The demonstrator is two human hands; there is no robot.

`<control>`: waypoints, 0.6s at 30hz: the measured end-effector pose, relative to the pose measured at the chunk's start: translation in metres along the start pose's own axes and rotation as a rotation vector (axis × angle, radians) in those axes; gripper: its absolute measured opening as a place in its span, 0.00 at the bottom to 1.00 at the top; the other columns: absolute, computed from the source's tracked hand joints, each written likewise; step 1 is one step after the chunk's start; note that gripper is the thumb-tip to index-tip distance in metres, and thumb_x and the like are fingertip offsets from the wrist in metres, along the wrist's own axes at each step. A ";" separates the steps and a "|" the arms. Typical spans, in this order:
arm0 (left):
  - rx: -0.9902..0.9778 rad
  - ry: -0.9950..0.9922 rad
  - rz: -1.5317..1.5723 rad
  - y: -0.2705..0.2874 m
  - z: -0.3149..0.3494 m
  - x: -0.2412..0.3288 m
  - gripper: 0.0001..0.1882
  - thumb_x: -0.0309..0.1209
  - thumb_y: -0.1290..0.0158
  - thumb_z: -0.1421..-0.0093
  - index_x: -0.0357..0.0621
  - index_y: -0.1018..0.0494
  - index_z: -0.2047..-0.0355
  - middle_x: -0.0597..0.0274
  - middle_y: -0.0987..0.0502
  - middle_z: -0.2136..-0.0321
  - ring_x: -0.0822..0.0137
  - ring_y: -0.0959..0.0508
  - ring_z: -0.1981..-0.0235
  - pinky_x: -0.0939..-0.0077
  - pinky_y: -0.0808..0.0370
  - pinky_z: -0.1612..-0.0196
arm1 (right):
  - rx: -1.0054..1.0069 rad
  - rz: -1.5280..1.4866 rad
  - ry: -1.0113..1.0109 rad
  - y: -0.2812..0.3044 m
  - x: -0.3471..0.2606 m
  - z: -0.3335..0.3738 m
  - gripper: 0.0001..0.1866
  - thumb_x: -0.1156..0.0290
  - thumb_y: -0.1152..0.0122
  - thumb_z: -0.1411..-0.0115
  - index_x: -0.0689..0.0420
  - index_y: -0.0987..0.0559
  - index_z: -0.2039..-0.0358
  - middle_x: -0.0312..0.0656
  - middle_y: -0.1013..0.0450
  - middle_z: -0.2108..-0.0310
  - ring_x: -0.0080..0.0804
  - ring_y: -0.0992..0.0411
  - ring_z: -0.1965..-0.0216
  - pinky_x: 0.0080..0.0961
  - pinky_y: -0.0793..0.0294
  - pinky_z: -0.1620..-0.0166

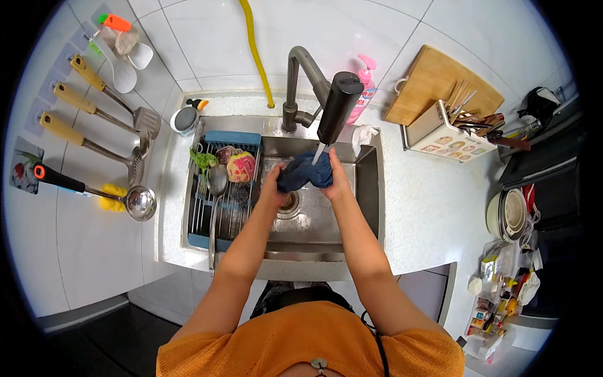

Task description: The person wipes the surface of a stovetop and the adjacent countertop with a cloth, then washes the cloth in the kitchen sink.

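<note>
My left hand [271, 186] and my right hand [340, 177] hold a wet-looking dark blue cloth [305, 173] between them, each gripping one end. The cloth is bunched up and sags a little in the middle. Above it, the dark pull-out head of the faucet [339, 107] points down, and a thin stream of water [319, 154] runs onto the cloth near my right hand. Both hands are over the metal sink [314, 229], whose drain [288, 204] shows below the cloth. Fingers on the far side of the cloth are partly hidden.
Left in the sink, a blue-ended drying rack [232, 137] carries a long-handled spoon [217, 181], greens [203, 159] and a pink-yellow round item [241, 167]. Behind stands a pink pump bottle [362, 94]. Utensils hang on the left wall; a utensil holder [440, 135] and cutting board [433, 81] stand right.
</note>
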State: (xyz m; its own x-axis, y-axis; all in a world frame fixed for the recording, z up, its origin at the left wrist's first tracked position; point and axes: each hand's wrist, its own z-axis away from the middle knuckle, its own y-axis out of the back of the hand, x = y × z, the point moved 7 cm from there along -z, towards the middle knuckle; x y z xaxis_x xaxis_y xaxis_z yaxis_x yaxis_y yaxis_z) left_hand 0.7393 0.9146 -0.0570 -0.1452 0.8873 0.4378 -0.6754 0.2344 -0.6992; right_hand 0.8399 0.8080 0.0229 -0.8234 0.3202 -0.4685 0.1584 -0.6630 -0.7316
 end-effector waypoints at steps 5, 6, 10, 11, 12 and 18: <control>0.015 0.128 0.248 -0.042 0.040 -0.023 0.22 0.53 0.59 0.41 0.59 0.34 0.51 0.65 0.29 0.54 0.61 0.30 0.53 0.53 0.34 0.53 | -0.083 -0.106 -0.046 -0.033 0.003 0.021 0.23 0.47 0.49 0.44 0.54 0.25 0.60 0.40 0.26 0.60 0.35 0.28 0.59 0.36 0.29 0.54; -0.086 0.113 0.275 -0.046 0.039 -0.023 0.22 0.53 0.57 0.41 0.58 0.35 0.50 0.65 0.29 0.54 0.61 0.30 0.53 0.54 0.34 0.53 | -0.094 -0.131 -0.060 -0.037 0.004 0.023 0.23 0.48 0.48 0.44 0.54 0.25 0.60 0.40 0.27 0.59 0.35 0.28 0.59 0.36 0.29 0.55; -0.347 0.065 0.216 -0.044 0.025 -0.021 0.22 0.45 0.51 0.43 0.55 0.36 0.49 0.63 0.29 0.55 0.65 0.29 0.54 0.64 0.31 0.55 | -0.037 -0.105 0.026 -0.023 -0.007 0.018 0.17 0.58 0.45 0.44 0.47 0.28 0.55 0.37 0.27 0.61 0.31 0.29 0.60 0.30 0.29 0.60; -0.377 0.060 0.160 -0.043 0.022 -0.019 0.22 0.43 0.49 0.43 0.54 0.36 0.49 0.63 0.29 0.56 0.66 0.29 0.55 0.67 0.31 0.56 | -0.007 -0.056 0.071 -0.005 -0.015 0.011 0.18 0.61 0.44 0.45 0.44 0.29 0.53 0.35 0.28 0.62 0.30 0.30 0.61 0.29 0.30 0.61; -0.375 -0.005 0.044 -0.051 0.026 -0.010 0.21 0.41 0.48 0.44 0.51 0.35 0.51 0.63 0.28 0.57 0.67 0.28 0.57 0.69 0.30 0.58 | 0.021 -0.008 0.117 0.005 -0.023 0.008 0.20 0.65 0.43 0.45 0.42 0.30 0.51 0.34 0.28 0.63 0.28 0.30 0.63 0.27 0.30 0.63; -0.125 -0.094 -0.420 -0.060 0.031 0.026 0.17 0.37 0.45 0.45 0.45 0.31 0.58 0.64 0.26 0.66 0.72 0.25 0.71 0.77 0.31 0.77 | 0.257 0.688 0.169 0.050 -0.037 0.018 0.19 0.69 0.42 0.45 0.46 0.29 0.51 0.29 0.30 0.71 0.16 0.35 0.71 0.13 0.38 0.76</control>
State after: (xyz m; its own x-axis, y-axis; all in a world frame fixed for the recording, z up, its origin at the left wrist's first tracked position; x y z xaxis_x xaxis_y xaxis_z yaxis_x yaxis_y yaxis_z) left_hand 0.7538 0.9119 0.0136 0.0545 0.6661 0.7439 -0.5983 0.6182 -0.5098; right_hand 0.8681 0.7508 0.0128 -0.4868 -0.1376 -0.8626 0.4575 -0.8814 -0.1176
